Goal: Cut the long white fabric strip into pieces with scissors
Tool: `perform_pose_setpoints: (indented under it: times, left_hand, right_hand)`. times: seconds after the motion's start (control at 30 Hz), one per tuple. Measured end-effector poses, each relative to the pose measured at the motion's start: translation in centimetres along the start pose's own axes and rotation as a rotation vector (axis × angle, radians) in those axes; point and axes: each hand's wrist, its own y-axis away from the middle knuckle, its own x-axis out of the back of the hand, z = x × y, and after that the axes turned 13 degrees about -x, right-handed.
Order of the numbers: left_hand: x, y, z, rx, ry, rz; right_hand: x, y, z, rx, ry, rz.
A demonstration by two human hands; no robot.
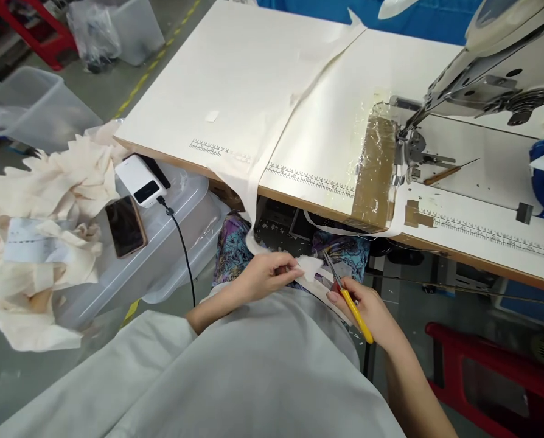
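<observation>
Head view, from left to right: a heap of cream fabric scraps (pixel 39 225) spills over the lid of a clear plastic storage bin (pixel 162 243); what the bin holds under the lid cannot be made out. On that lid lie a dark phone (pixel 125 225) and a white power bank (pixel 140 180) with a black cable (pixel 183 243) running down from it; the small display on the power bank is too small to read. Farther back on the floor stands another translucent tub (pixel 39 106).

Below the table edge, over the lap, the left hand (pixel 265 277) pinches a small white fabric piece (pixel 309 266) between thumb and fingertips. The piece is pale, thin and slightly crumpled, and joins a long cream fabric strip (pixel 272 152) that hangs off the table and runs back across the white sewing table (pixel 235 79). Just right of it, the right hand (pixel 367 310) is curled around yellow-handled thread snips (pixel 352 304), whose metal blades point up toward the fabric piece, their tips just beside it.

Printed ruler scales (pixel 308 178) run along the table's front edge; their numbers cannot be read. A patch of brown tape (pixel 375 170) covers the surface next to the needle area of the sewing machine (pixel 482 79). At the lower right stands a red stool (pixel 495 371).
</observation>
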Motion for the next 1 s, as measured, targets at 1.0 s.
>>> perform_pose_setpoints:
  times: [1.0]
  left_hand:
    - [0.5, -1.0, -2.4, 0.372, 0.704, 0.034]
  right_hand:
    - [0.5, -2.1, -1.9, 0.050, 0.492, -0.058]
